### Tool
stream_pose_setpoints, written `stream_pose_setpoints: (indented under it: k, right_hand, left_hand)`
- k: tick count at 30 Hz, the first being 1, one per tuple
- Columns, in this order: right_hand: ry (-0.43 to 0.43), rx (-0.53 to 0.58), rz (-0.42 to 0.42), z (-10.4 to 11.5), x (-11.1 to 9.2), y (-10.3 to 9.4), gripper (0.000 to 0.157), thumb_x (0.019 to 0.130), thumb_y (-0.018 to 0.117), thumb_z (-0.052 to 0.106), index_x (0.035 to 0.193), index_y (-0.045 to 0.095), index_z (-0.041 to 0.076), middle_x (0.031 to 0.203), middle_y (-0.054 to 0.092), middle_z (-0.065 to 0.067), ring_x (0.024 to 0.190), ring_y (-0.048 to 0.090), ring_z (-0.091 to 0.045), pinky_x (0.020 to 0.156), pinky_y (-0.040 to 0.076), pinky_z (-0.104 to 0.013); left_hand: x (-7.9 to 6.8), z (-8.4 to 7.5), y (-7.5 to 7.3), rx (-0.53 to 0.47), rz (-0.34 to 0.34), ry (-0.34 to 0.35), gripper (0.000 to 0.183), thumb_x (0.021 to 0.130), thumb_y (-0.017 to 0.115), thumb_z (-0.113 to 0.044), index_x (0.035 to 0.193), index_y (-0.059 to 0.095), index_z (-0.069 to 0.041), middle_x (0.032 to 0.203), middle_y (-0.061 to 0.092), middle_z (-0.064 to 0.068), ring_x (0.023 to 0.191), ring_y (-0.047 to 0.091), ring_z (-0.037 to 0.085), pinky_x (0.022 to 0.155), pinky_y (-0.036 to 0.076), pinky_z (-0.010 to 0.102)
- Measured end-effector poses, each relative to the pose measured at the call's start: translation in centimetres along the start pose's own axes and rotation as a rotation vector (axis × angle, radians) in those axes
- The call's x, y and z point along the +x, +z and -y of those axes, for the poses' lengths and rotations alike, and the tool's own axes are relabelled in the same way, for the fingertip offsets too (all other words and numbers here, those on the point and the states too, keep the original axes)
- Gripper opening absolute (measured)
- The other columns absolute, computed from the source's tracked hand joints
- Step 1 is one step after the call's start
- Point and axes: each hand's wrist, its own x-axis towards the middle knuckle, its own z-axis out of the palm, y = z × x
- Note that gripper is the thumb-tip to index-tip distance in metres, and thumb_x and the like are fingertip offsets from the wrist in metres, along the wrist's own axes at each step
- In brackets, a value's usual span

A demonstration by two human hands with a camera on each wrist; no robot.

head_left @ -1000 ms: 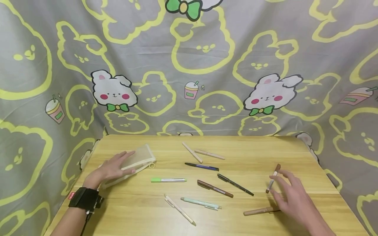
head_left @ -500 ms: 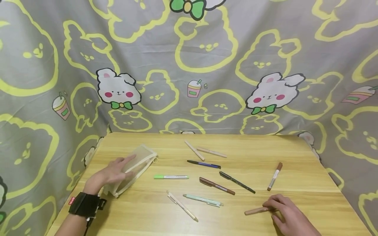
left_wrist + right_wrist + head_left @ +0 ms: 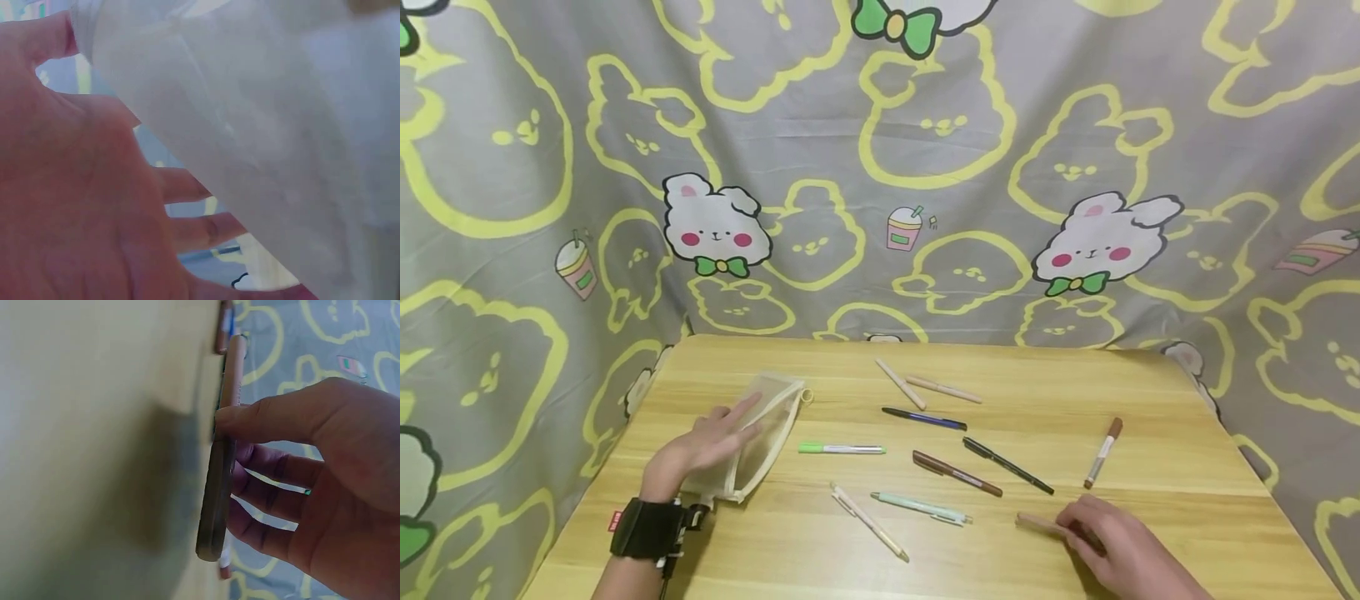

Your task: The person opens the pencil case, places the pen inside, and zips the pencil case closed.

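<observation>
My left hand (image 3: 700, 450) holds the side of a cream translucent zip pouch (image 3: 769, 458) at the left of the table. Its thumb lies at the opening and its fingers stretch over the outside; the pouch gapes toward the right. In the left wrist view, the pouch wall (image 3: 250, 112) covers the fingertips. My right hand (image 3: 1116, 537), at the front right, pinches a tan pen (image 3: 1037, 522) between thumb and fingers. Seen from the right wrist, this pen (image 3: 215, 494) has a pale half and a dark brown half, and it stands off the tabletop above its shadow.
Several pens lie mid-table: a green highlighter (image 3: 842, 448), a brown pen (image 3: 957, 473), a black pen (image 3: 1007, 464), a mint pen (image 3: 921, 507), a cream pen (image 3: 869, 522) and a blue-black pen (image 3: 923, 418). A brown-and-white marker (image 3: 1102, 452) lies right. Patterned cloth (image 3: 820, 100) surrounds the table.
My right hand has left the brown-and-white marker, come nearer the front and taken the tan pen. My left hand has tilted the pouch, and its opening has widened.
</observation>
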Motion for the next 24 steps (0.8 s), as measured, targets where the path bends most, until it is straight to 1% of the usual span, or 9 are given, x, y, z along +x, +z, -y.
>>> stream_pose_setpoints:
  k: [4,6,8,12,16,17,19,22,24]
  right_hand:
    - [0.048,-0.005,-0.108,1.5,1.6,-0.8,0.018,0.081,0.075,0.004,0.09,0.069,0.018,0.075,0.058,0.015,0.064,0.049,0.004,0.05,0.05,-0.021]
    - [0.078,0.012,-0.148,2.2,2.5,-1.0,0.018,0.081,0.074,0.002,0.092,0.07,0.016,0.074,0.06,0.014,0.064,0.052,0.003,0.05,0.053,-0.021]
    - [0.112,0.026,-0.162,2.7,3.6,-1.3,0.016,0.083,0.073,0.003,0.094,0.071,0.014,0.073,0.061,0.012,0.065,0.055,0.002,0.05,0.055,-0.022]
    - [0.093,-0.006,-0.228,3.2,5.3,-1.4,0.017,0.083,0.073,0.004,0.099,0.072,0.011,0.072,0.06,0.013,0.066,0.057,0.0,0.049,0.055,-0.021]
    - [0.061,-0.03,-0.277,3.9,6.8,-1.3,0.02,0.082,0.073,0.004,0.102,0.072,0.007,0.074,0.061,0.011,0.067,0.059,-0.003,0.05,0.056,-0.023]
    - [0.058,-0.027,-0.279,4.1,7.2,-1.3,0.021,0.083,0.073,0.004,0.103,0.072,0.006,0.075,0.062,0.01,0.067,0.06,-0.004,0.05,0.056,-0.023]
    - [0.058,-0.015,-0.281,4.7,8.1,-1.3,0.022,0.083,0.072,0.003,0.106,0.071,0.005,0.076,0.063,0.009,0.068,0.061,-0.006,0.051,0.057,-0.024]
    - [0.074,0.006,-0.288,5.6,9.6,-1.1,0.024,0.085,0.07,0.004,0.109,0.071,0.004,0.077,0.064,0.007,0.069,0.062,-0.008,0.052,0.057,-0.027]
    - [0.077,0.014,-0.31,6.3,10.6,-0.8,0.025,0.085,0.07,0.004,0.11,0.071,0.003,0.078,0.065,0.005,0.069,0.062,-0.009,0.052,0.057,-0.028]
  left_hand:
    - [-0.4,-0.5,-0.2,-0.077,0.028,-0.035,0.072,0.103,0.025,-0.058,0.161,0.007,-0.018,0.154,0.005,0.041,0.13,0.002,0.069,0.089,0.005,0.09]
    - [-0.6,-0.6,-0.1,-0.103,0.028,-0.043,0.071,0.104,0.024,-0.057,0.161,0.007,-0.019,0.155,0.001,0.04,0.131,0.001,0.067,0.09,0.003,0.089]
    - [-0.6,-0.7,0.0,-0.12,0.022,-0.051,0.071,0.103,0.025,-0.058,0.161,0.007,-0.021,0.156,0.001,0.037,0.133,0.001,0.064,0.091,0.002,0.088]
    - [-0.2,-0.9,0.2,-0.158,0.007,-0.051,0.073,0.101,0.024,-0.062,0.161,0.008,-0.023,0.158,0.001,0.034,0.137,0.0,0.059,0.094,0.001,0.087]
    - [0.1,-1.1,0.3,-0.213,0.016,-0.065,0.077,0.099,0.026,-0.066,0.16,0.006,-0.026,0.159,-0.002,0.032,0.139,-0.002,0.057,0.095,-0.001,0.086]
    - [0.2,-1.1,0.3,-0.227,0.018,-0.067,0.078,0.098,0.027,-0.068,0.16,0.005,-0.026,0.159,-0.002,0.031,0.139,-0.002,0.056,0.095,0.0,0.086]
    - [0.2,-1.1,0.2,-0.29,0.038,-0.093,0.081,0.095,0.031,-0.07,0.16,0.003,-0.03,0.16,-0.005,0.029,0.139,-0.006,0.056,0.091,0.006,0.089]
    - [0.0,-1.0,-0.1,-0.377,0.06,-0.132,0.082,0.094,0.034,-0.071,0.16,0.002,-0.033,0.161,-0.009,0.025,0.139,-0.01,0.056,0.081,0.017,0.092]
    - [-0.1,-0.9,-0.1,-0.418,0.07,-0.156,0.082,0.093,0.035,-0.071,0.159,0.001,-0.035,0.161,-0.012,0.025,0.138,-0.01,0.056,0.074,0.023,0.092]
